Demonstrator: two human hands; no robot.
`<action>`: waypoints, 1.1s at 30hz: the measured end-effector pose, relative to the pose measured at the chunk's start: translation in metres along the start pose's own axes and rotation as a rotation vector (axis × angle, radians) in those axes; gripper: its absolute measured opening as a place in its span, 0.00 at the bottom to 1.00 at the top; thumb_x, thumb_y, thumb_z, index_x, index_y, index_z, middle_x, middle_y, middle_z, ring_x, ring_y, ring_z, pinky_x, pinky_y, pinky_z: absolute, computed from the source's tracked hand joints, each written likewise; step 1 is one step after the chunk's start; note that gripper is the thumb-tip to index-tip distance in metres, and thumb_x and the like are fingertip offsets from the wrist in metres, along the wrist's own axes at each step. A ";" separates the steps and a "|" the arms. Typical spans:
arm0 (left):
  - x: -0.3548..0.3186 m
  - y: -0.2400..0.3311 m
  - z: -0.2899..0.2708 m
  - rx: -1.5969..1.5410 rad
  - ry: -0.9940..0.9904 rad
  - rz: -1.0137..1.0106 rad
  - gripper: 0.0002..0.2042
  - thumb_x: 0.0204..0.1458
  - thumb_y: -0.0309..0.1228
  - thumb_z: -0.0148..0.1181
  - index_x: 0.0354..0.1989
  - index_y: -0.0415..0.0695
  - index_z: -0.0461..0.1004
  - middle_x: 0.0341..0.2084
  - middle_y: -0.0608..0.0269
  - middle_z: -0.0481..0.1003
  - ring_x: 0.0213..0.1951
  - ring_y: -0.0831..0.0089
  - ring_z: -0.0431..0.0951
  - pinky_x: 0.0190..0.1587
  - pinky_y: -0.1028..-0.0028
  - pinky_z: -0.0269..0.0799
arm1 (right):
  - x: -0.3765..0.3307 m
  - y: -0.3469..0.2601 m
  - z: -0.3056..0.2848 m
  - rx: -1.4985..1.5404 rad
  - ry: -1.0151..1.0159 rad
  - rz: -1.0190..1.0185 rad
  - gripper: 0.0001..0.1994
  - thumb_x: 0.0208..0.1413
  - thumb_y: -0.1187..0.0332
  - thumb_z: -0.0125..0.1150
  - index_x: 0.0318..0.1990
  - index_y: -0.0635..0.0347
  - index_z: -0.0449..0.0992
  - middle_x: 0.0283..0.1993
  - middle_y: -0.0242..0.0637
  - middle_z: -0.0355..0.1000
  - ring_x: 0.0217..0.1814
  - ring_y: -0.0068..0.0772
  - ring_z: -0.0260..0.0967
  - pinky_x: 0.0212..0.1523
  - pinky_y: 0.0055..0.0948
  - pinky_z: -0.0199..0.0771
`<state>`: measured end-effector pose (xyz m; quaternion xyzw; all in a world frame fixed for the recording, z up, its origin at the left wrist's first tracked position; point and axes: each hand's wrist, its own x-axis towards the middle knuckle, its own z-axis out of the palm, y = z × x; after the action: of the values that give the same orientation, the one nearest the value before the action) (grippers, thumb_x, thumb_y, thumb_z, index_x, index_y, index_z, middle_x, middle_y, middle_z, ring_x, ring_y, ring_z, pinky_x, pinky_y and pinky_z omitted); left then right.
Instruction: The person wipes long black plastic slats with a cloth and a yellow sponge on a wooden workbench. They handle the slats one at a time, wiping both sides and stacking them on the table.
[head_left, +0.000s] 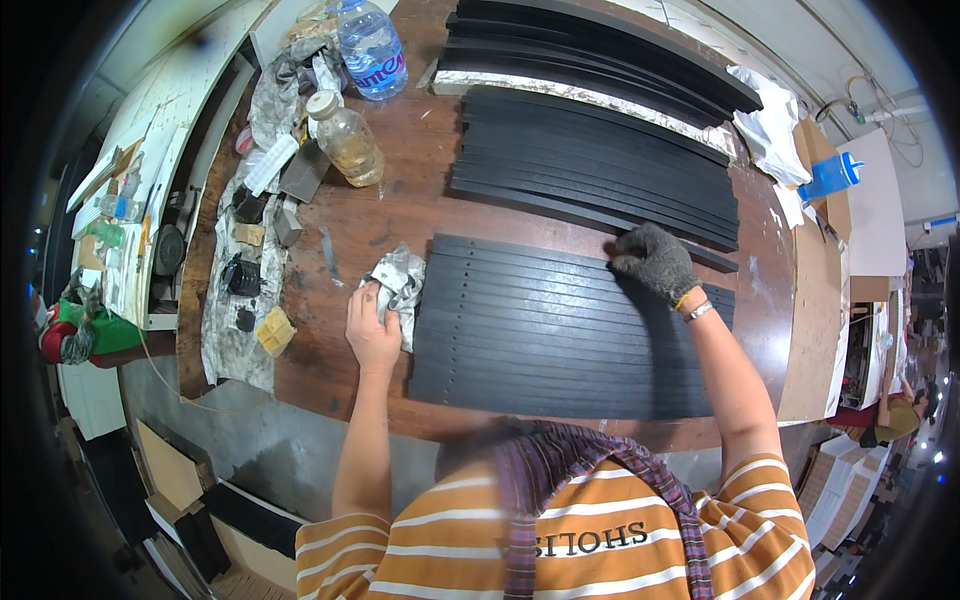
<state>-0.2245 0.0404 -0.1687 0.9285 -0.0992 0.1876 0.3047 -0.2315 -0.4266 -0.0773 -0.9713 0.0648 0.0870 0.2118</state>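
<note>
My bare left hand [373, 328] is closed on a crumpled, stained white rag [399, 285], beside the left end of a row of black slats [560, 330]. These slats lie side by side on the wooden table, with small dark holes near their left ends. My right hand [655, 265], in a dark grey knitted glove, rests with curled fingers at the far edge of that row. Its fingertips point down, and what they pinch, if anything, is hidden. Just beyond is a second row of black slats [600, 165], its nearest strip set slightly apart and passing by the glove.
More black slats [590, 50] lie at the back behind a whitish bar [580, 95]. At left stand a capped bottle of yellowish liquid [347, 145] and a large water bottle [373, 55]. Dark blocks and a yellow sponge-like block [275, 331] lie nearby. A blue bottle [830, 176] is at right.
</note>
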 end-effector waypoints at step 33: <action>0.152 0.105 -0.040 -0.080 -0.102 0.061 0.17 0.50 0.26 0.68 0.50 0.41 0.80 0.44 0.54 0.83 0.44 0.57 0.84 0.48 0.66 0.79 | -0.249 -0.057 -0.063 0.019 0.161 0.105 0.25 0.41 0.55 0.74 0.47 0.58 0.81 0.41 0.48 0.79 0.45 0.54 0.77 0.46 0.45 0.76</action>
<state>-0.1292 -0.0302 -0.0213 0.9205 -0.1502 0.1450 0.3304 -0.4565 -0.3797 0.0513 -0.9683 0.1332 0.0189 0.2105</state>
